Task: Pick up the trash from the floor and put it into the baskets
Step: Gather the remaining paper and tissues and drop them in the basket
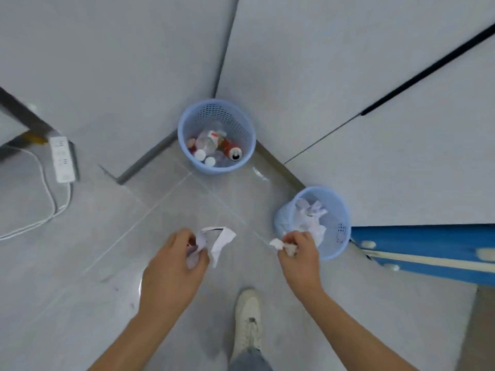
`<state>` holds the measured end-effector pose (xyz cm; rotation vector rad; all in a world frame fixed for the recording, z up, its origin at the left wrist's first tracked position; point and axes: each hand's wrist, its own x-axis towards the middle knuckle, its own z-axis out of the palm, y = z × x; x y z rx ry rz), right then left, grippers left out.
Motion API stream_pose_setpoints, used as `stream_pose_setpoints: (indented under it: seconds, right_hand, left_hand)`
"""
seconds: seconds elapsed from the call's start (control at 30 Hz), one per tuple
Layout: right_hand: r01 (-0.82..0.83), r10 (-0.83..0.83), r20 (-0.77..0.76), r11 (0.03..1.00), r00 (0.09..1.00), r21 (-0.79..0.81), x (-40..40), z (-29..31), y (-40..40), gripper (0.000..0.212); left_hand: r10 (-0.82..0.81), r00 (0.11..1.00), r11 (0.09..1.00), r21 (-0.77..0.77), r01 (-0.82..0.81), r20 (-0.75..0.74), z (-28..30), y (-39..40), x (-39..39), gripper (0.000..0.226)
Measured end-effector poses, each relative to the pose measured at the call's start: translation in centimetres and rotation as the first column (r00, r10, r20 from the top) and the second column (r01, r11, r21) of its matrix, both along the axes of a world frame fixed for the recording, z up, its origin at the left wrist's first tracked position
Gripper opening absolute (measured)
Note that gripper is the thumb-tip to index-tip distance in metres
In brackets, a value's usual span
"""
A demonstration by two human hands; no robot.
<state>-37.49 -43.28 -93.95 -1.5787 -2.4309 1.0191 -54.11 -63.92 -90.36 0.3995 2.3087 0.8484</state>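
Observation:
My left hand (171,266) grips a crumpled white paper sheet (218,243) above the grey floor. My right hand (300,253) is closed on a small crumpled paper ball (281,245), just left of the near blue basket (336,253), which holds crumpled white paper. A second blue basket (242,121) stands farther off in the wall corner and holds plastic bottles, caps and a red can (232,151).
A white power strip (61,159) with cables lies on the floor at the left, beside a dark table leg (24,116). A blue board (428,250) leans at the right behind the near basket. My white shoe (249,319) stands on the tiles below my hands.

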Motion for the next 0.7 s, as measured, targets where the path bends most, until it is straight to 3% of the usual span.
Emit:
stream_pose_setpoints:
  seconds: [0.23,0.3,0.37,0.43,0.5,0.7]
  right_hand:
    - [0.295,-0.294,0.046,0.955,0.955,-0.033,8.7,-2.4,14.2,0.018]
    - [0.259,-0.255,0.058,0.964,0.965,-0.065,10.2,-3.8,17.4,0.02]
    - [0.197,-0.187,0.081,0.971,0.979,-0.133,11.7,-4.7,20.6,0.03]
    - [0.209,-0.201,0.057,0.935,0.978,-0.287,12.7,-4.6,22.7,0.042]
    - [0.237,-0.243,0.036,0.889,0.969,-0.392,13.5,-3.7,23.5,0.046]
    - [0.07,-0.066,0.024,0.922,0.998,-0.38,13.7,2.1,19.1,0.026]
  left_hand:
    - [-0.301,0.948,0.953,0.009,0.303,-0.101,-3.8,20.4,9.6,0.021]
    - [-0.344,0.937,0.939,-0.034,0.343,-0.06,-5.8,24.9,11.8,0.025]
    - [-0.365,0.927,0.929,-0.032,0.369,0.091,-7.0,28.6,14.1,0.041]
    - [-0.38,0.9,0.923,0.019,0.385,0.214,-7.4,29.9,15.4,0.066]
    - [-0.389,0.892,0.92,0.038,0.391,0.23,-6.6,28.9,16.1,0.076]
    - [-0.44,0.89,0.889,-0.081,0.451,0.119,0.0,19.7,12.5,0.053]
